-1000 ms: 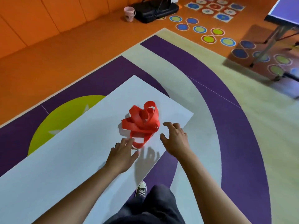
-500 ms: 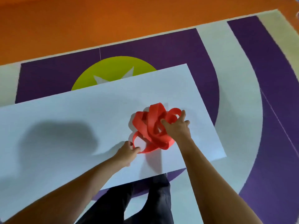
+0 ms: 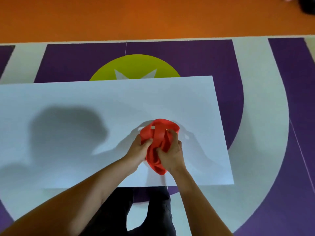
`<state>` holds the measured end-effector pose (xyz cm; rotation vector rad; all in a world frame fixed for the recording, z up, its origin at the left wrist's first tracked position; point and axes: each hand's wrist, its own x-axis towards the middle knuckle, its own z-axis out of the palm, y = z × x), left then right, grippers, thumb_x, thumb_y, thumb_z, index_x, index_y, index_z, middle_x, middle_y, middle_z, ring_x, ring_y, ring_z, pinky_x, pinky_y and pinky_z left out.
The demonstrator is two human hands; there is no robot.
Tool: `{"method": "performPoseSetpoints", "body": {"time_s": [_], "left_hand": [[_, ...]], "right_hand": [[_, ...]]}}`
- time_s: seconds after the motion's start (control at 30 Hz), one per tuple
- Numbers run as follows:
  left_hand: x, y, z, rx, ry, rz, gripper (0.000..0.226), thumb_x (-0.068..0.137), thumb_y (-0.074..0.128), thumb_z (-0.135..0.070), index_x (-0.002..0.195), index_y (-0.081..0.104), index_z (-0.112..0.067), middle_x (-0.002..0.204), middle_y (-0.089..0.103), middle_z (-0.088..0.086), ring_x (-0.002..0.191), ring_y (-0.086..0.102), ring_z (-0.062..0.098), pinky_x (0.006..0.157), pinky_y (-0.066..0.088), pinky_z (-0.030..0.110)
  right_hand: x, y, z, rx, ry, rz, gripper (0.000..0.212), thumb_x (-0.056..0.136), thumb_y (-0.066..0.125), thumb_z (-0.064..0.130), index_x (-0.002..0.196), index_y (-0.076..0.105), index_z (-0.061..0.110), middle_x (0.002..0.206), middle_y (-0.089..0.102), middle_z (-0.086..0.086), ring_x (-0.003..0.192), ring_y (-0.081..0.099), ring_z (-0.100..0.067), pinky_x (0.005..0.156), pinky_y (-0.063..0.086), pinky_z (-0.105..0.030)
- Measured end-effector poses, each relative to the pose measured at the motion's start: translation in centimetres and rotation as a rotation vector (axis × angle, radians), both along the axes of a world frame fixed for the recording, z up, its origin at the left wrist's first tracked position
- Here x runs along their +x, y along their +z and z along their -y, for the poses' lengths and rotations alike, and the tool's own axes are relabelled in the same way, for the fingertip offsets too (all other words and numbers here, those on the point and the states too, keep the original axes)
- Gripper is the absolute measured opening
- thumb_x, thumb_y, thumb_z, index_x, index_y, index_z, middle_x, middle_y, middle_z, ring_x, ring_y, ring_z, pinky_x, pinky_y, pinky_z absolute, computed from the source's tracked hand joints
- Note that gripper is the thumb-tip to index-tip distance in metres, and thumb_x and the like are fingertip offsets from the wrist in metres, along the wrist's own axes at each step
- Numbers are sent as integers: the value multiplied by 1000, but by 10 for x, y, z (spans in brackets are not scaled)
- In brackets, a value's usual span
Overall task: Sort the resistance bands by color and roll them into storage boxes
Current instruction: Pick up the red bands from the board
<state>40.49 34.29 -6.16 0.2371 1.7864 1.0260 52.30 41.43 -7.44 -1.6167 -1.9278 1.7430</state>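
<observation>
Bands [image 3: 159,135], red and tangled into one bunch, sit between my two hands over the right part of the sheet [image 3: 102,99], nearer its near edge than its far one and short of the near right corner. My left hand [image 3: 139,149] grips the bunch's left side, fingers curled into the rubber. My right hand [image 3: 172,155] grips the right side, thumb dug into the middle folds and fingers wrapped round the back.

The bunch is longer than it is wide. Its long axis runs from the sheet's far edge toward the near edge, leaning a little right at the near end. An open loop stands out at the far end, past my fingertips, and a folded end hangs out at the near end beside my right wrist. I cannot tell whether the bunch touches the sheet.

The sheet lies on a purple, white and green mat [image 3: 170,57]. My dark trousers [image 3: 115,210] show below its near edge.
</observation>
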Motion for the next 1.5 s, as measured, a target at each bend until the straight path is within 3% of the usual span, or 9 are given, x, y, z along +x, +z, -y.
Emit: {"method": "performPoseSetpoints", "body": {"time_s": [0.1,0.2,0.3,0.57,0.87,1.03,1.23,1.4,1.5], "left_hand": [[-9,6,13,38,-8,-67,21,106,51,-26,118,57,-43,125,68,-6,118,65,16,105,51,51],[-18,18,26,83,57,-90,19,99,55,-40,116,55,-48,126,66,-9,120,64,16,105,51,52],[-33,29,44,114,149,-114,35,89,58,-51,123,56,-46,125,68,-11,118,66,15,103,53,51],[-95,66,139,210,437,-152,44,89,58,-51,130,56,-37,124,71,-7,116,68,18,101,55,52],[-173,86,299,319,777,-179,23,104,57,-30,126,57,-30,120,72,-1,111,70,20,99,56,53],[-214,92,400,284,885,-254,18,103,57,-31,120,61,-31,111,75,-3,104,72,17,97,57,48],[-252,89,515,135,1112,-316,27,104,54,-34,125,58,-18,115,71,1,104,69,19,98,55,44],[-287,74,583,112,1176,-236,35,100,52,-45,130,54,-27,121,69,-1,107,70,23,94,58,52],[-318,75,613,72,1180,-213,30,100,49,-36,128,50,-26,121,65,0,107,67,22,93,58,52]], "right_hand": [[-4,9,13,24,-48,-60,82,87,61,16,153,21,42,135,45,-5,88,47,9,72,40,-14],[-19,22,21,72,-29,-112,83,87,63,17,154,21,41,141,42,-6,94,52,1,83,44,-24],[-42,35,26,132,47,-129,84,87,64,20,155,19,40,144,40,-5,99,49,-12,84,44,-29],[-134,71,88,208,394,-131,85,87,66,29,155,18,40,143,44,-5,115,58,-26,84,46,-30],[-249,114,231,340,720,-135,84,90,65,32,157,16,39,146,42,-6,119,58,-29,84,45,-31],[-308,120,331,312,804,-174,79,92,63,30,156,18,42,142,45,-5,100,54,-16,84,46,-30],[-365,115,449,277,1006,-189,78,91,63,49,154,17,50,139,46,2,123,57,-21,102,49,-38],[-423,102,512,308,1129,-157,73,97,58,43,157,17,43,142,44,-3,125,56,-25,92,43,-30],[-465,95,544,316,1159,-138,72,97,58,41,157,18,41,141,46,-6,124,56,-28,96,45,-35]]}}
